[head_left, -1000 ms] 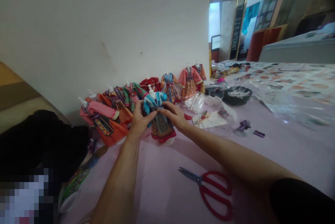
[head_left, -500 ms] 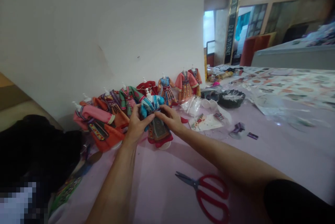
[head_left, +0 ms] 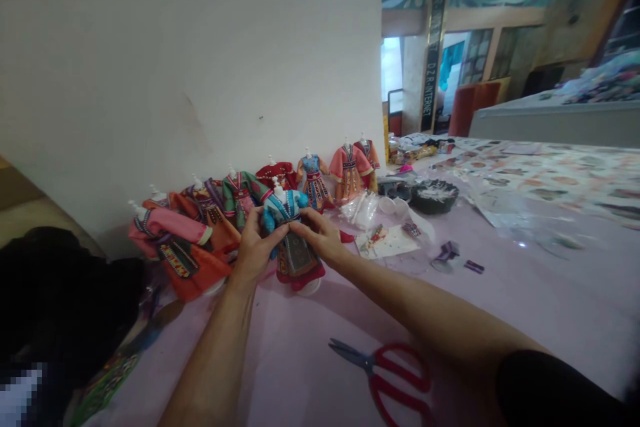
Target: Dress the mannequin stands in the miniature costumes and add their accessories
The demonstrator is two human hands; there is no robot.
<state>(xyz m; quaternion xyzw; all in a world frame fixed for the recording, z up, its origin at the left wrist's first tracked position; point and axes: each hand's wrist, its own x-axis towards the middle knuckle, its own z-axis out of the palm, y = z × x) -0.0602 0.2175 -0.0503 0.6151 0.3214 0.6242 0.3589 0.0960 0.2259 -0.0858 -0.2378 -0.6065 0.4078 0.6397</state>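
Observation:
A small doll dress (head_left: 299, 258) with a blue top, a dark front panel and a red hem stands on a white doll stand (head_left: 310, 287). My left hand (head_left: 257, 240) grips its waist from the left, thumb pressed on the front. From the other side, my right hand (head_left: 320, 234) grips the same waist with its thumb near the left one. The fingers behind the dress are hidden. Just left of my hands are an orange and pink doll dress (head_left: 183, 257) and a green doll dress (head_left: 240, 194).
Red-handled scissors (head_left: 373, 364) lie in front on the pink tablecloth (head_left: 525, 320). A white board (head_left: 200, 80) rises behind several dressed stands. To the right are a dark bowl (head_left: 434, 197), clear plastic bags (head_left: 360, 209) and purple ribbon pieces (head_left: 447, 252). Black cloth (head_left: 60, 300) lies at left.
The whole view has shifted slightly, so things appear a little lower and farther left. Both hands keep their hold on the blue-topped doll dress.

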